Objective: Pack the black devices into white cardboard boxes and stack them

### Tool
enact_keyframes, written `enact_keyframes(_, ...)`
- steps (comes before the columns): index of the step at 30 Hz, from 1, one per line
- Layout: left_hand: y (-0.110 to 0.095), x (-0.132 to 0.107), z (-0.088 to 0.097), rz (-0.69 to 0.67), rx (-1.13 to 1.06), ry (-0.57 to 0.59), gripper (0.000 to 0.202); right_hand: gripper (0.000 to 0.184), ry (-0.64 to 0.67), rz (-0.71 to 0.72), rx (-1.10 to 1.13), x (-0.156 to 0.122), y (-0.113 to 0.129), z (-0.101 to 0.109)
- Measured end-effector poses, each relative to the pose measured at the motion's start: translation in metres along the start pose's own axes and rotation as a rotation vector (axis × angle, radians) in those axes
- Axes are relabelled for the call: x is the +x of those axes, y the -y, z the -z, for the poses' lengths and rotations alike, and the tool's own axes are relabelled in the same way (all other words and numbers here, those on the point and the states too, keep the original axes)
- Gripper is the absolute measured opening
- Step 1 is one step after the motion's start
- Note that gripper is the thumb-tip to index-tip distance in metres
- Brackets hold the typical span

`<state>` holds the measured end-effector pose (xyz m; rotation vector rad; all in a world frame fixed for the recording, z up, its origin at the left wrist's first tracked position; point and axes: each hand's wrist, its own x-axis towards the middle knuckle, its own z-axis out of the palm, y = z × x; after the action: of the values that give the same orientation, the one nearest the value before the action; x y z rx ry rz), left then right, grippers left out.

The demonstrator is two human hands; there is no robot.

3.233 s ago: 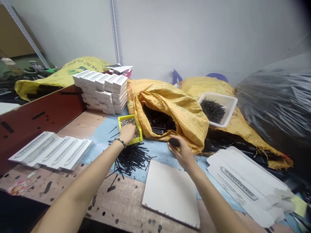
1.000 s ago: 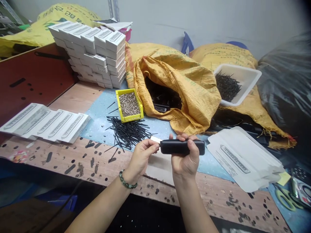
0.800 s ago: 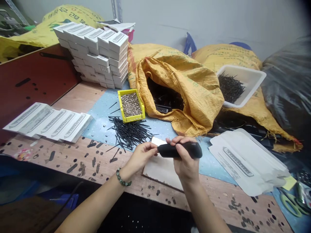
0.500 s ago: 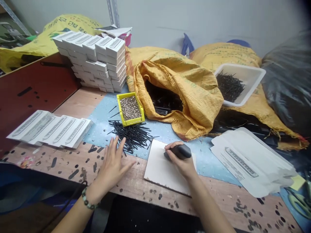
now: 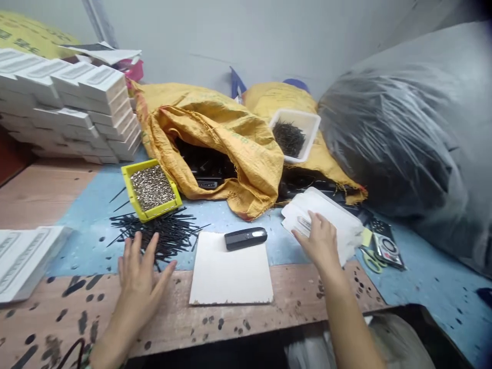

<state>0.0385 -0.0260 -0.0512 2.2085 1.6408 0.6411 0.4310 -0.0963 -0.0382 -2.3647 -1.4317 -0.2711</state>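
Left hand (image 5: 136, 302): open, empty, fingers spread, just beside loose black nails (image 5: 154, 237);
Black handheld tool (image 5: 246, 238): lying on white card (image 5: 230, 271), untouched;
Right hand (image 5: 319, 238): on folded white carton blanks (image 5: 323, 212), grip unclear;

Your spattered wooden worktop (image 5: 42, 189) carries a blue mat (image 5: 84, 241), a white card (image 5: 229, 269), loose black pins (image 5: 161, 236) and a yellow bin (image 5: 151, 188).

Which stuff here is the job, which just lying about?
Job: right hand on white cartons; left hand beside black pins; black case on white board; yellow tray.
Lying about: yellow sack; white tub; scissors.
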Motion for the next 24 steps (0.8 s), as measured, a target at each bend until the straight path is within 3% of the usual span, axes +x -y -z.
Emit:
enact_keyframes(3, -0.013, -0.002, 0.01, -0.08, -0.118, -0.026, 0.057, 0.054, 0.088, -0.147, -0.136, 0.007, -0.049, 0.01)
enact_keyframes(5, -0.028, -0.002, 0.016, -0.112, -0.213, -0.046, 0.053, 0.04, 0.072, -0.164, -0.066, 0.014, -0.062, 0.018)
enact_keyframes(7, -0.048, -0.005, 0.017, -0.108, -0.348, -0.05, 0.046, 0.027, 0.03, -0.179, 0.009, 0.02, -0.06, 0.03)
enact_keyframes(10, -0.088, -0.009, 0.008, -0.016, -0.73, 0.13, 0.039, 0.02, -0.067, -0.191, 0.096, 0.013, -0.023, 0.049)
enact_keyframes(12, -0.116, -0.007, -0.004, 0.056, -1.091, 0.358, 0.053, 0.017, -0.193, -0.106, 0.303, -0.007, 0.025, 0.057)
enact_keyframes(13, -0.128, -0.004, -0.01, 0.068, -1.255, 0.441, 0.069, 0.014, -0.216, 0.018, 0.478, -0.02, 0.053, 0.061)
enact_keyframes(14, -0.136, 0.0, -0.015, 0.073, -1.388, 0.485, 0.079, 0.014, -0.198, 0.202, 0.643, -0.035, 0.08, 0.063)
enact_keyframes(16, -0.142, 0.01, -0.019, 0.146, -1.614, 0.425, 0.071, 0.027, 0.041, 0.564, 0.855, -0.058, 0.124, 0.069)
enact_keyframes(17, -0.14, 0.014, -0.016, 0.178, -1.682, 0.403, 0.063, 0.033, 0.143, 0.638, 0.905, -0.065, 0.139, 0.072)
enact_keyframes(18, -0.135, 0.017, -0.012, 0.2, -1.705, 0.409, 0.056, 0.038, 0.193, 0.653, 0.946, -0.068, 0.149, 0.074)
enact_keyframes(20, -0.122, 0.017, 0.002, 0.166, -1.613, 0.539, 0.048, 0.046, 0.202, 0.613, 0.985, -0.065, 0.159, 0.075)
enact_keyframes(24, -0.102, 0.01, 0.023, 0.048, -1.379, 0.76, 0.06, 0.047, 0.196, 0.635, 0.936, -0.049, 0.16, 0.077)
